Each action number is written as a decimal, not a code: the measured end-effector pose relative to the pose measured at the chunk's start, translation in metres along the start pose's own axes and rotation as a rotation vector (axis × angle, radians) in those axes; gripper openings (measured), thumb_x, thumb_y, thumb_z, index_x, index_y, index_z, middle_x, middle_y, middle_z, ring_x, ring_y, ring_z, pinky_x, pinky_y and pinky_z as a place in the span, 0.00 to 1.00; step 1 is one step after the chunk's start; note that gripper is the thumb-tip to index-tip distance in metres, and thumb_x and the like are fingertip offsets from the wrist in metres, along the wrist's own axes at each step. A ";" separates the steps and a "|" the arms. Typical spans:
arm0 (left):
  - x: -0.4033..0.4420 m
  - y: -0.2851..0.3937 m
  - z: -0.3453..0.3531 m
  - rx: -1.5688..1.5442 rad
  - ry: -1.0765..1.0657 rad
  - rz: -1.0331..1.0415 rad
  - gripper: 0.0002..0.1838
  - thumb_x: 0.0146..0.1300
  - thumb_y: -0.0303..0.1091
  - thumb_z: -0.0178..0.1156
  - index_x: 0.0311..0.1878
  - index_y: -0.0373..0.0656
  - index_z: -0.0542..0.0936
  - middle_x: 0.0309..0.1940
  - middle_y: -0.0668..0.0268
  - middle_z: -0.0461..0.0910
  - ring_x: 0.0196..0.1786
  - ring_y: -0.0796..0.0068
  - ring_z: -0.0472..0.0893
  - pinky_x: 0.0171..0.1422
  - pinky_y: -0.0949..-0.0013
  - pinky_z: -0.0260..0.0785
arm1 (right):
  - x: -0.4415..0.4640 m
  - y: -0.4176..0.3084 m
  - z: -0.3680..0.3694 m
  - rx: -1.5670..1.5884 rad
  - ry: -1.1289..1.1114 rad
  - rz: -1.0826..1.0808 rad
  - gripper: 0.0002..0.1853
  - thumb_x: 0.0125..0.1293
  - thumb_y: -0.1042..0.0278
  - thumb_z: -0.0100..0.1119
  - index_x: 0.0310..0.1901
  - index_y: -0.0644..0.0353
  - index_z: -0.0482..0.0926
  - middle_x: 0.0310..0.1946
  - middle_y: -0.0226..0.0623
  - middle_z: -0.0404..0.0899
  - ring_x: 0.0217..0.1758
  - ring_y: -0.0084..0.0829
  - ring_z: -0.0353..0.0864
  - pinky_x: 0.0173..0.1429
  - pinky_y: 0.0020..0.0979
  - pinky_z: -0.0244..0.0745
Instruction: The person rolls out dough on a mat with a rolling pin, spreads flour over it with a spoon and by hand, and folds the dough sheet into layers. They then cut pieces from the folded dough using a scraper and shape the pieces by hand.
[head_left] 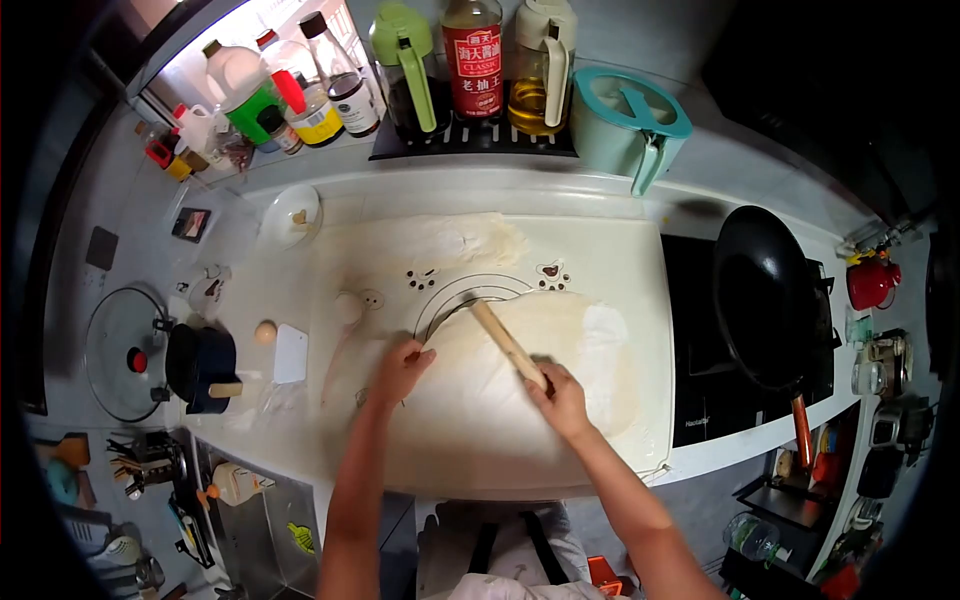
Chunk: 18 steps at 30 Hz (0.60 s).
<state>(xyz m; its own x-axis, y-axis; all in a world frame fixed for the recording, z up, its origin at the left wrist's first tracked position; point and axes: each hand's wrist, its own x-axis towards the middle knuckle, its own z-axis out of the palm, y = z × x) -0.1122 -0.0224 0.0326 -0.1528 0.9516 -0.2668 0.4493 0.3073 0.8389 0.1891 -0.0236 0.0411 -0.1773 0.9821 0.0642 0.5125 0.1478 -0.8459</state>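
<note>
Gripping a Wooden Pin Above a Broad Dough Sheet

A person's right hand (560, 400) is wrapped around the near end of a slim, smooth rolling pin (508, 343) of pale wood, fingers and thumb closed on it with no visible gap. The pin slants away to the upper left, its far end at the upper edge of a wide, soft-looking dough sheet (520, 420), cream-coloured and rounded along the top, with a whiter floury patch toward its right side. The sheet lies across the middle and near part of a pale, flat mat (648, 260), its upper edge close to printed dark arcs and paw marks. At the sheet's left edge, the left hand (397, 372) curls inward, fingers bent and thumb pointing right, touching the margin; whether it pinches the dough cannot be told. Beyond the arcs stretches a long, flour-dusted pale strip (430, 240) with an uneven surface. Left of the mat sit a smooth brown egg (265, 332) and, just beside it, a flat white rectangular piece (291, 354). At right, a glossy black wok (762, 300) with a reddish-brown handle rests on a dark cooktop (695, 340).
</note>
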 end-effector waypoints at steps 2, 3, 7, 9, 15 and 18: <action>-0.009 -0.015 0.006 -0.141 0.056 0.015 0.14 0.58 0.42 0.67 0.34 0.40 0.79 0.22 0.67 0.76 0.26 0.76 0.72 0.32 0.67 0.65 | -0.014 -0.008 0.008 0.060 -0.048 0.077 0.14 0.60 0.66 0.66 0.47 0.61 0.80 0.36 0.44 0.81 0.29 0.40 0.80 0.36 0.35 0.76; -0.015 -0.016 0.009 -0.161 0.085 0.055 0.14 0.60 0.42 0.66 0.35 0.40 0.79 0.23 0.68 0.76 0.26 0.77 0.71 0.32 0.68 0.64 | -0.021 -0.009 0.009 0.054 -0.055 0.082 0.15 0.60 0.66 0.65 0.47 0.61 0.79 0.36 0.45 0.80 0.29 0.40 0.79 0.36 0.35 0.76; -0.032 -0.011 -0.003 0.294 -0.028 0.029 0.11 0.65 0.40 0.62 0.40 0.42 0.78 0.25 0.75 0.73 0.29 0.83 0.69 0.31 0.72 0.63 | -0.046 0.002 0.008 0.058 -0.028 0.109 0.18 0.62 0.63 0.64 0.50 0.63 0.77 0.35 0.47 0.80 0.29 0.41 0.80 0.37 0.35 0.76; -0.027 -0.018 -0.002 -0.009 0.000 0.010 0.12 0.65 0.41 0.62 0.41 0.43 0.78 0.25 0.75 0.69 0.29 0.82 0.68 0.30 0.72 0.62 | -0.050 0.014 0.004 0.102 0.024 0.139 0.20 0.61 0.61 0.64 0.51 0.64 0.76 0.35 0.48 0.81 0.30 0.42 0.80 0.38 0.36 0.76; -0.042 -0.026 0.008 -0.219 0.093 -0.110 0.13 0.64 0.42 0.62 0.38 0.41 0.76 0.22 0.72 0.67 0.26 0.80 0.66 0.28 0.69 0.59 | -0.058 0.037 -0.042 -0.056 0.135 0.276 0.16 0.59 0.60 0.63 0.42 0.64 0.78 0.26 0.52 0.80 0.30 0.50 0.82 0.37 0.42 0.76; -0.054 -0.040 0.010 0.204 0.155 0.075 0.14 0.65 0.43 0.59 0.35 0.40 0.75 0.19 0.69 0.67 0.23 0.79 0.66 0.28 0.69 0.59 | -0.054 0.058 -0.064 -0.143 0.210 0.336 0.15 0.59 0.62 0.62 0.42 0.64 0.78 0.28 0.52 0.80 0.32 0.51 0.82 0.39 0.42 0.76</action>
<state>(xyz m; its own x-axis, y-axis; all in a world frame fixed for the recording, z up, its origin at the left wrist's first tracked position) -0.1128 -0.0863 0.0088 -0.2378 0.9641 -0.1182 0.6305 0.2458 0.7362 0.2820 -0.0606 0.0226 0.1875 0.9787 -0.0834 0.6265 -0.1845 -0.7573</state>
